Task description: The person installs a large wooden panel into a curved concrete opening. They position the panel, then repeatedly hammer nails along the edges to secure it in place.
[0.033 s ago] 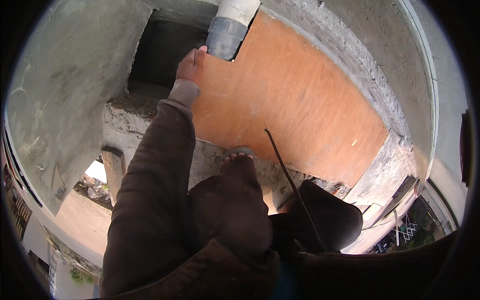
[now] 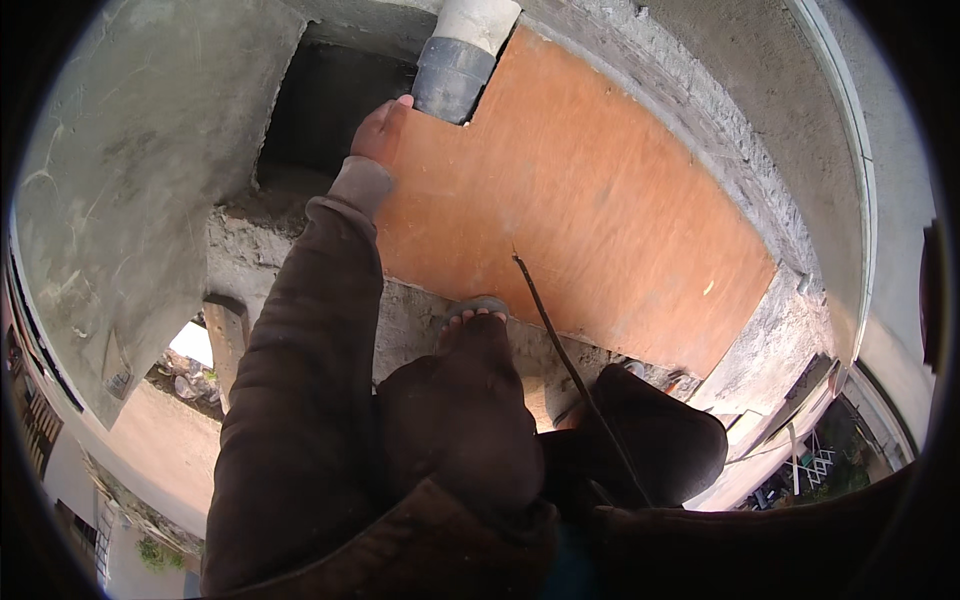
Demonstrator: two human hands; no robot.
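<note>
My left hand (image 2: 383,131) is stretched forward and closed on the left edge of an orange-brown plywood board (image 2: 580,210). Its thumb lies near the corner by the pipe, and the other fingers are mostly hidden. A notch in the board fits around a grey pipe collar (image 2: 452,80), which joins a paler pipe (image 2: 476,20). Left of the hand is a dark square opening (image 2: 320,105). I do not see my right hand. A thin dark strip, cord or stick (image 2: 575,370), rises from my lap across the board's near edge; which it is I cannot tell.
Rough concrete ledges (image 2: 720,110) border the board on the far side. A smooth grey wall (image 2: 150,150) stands at the left. My sandalled foot (image 2: 478,312) is at the board's near edge. Rubble (image 2: 190,382) shows through a gap at the lower left.
My left forearm has shifted slightly left, with the hand still at the board's edge. The tip of the thin dark strip has swung a little left.
</note>
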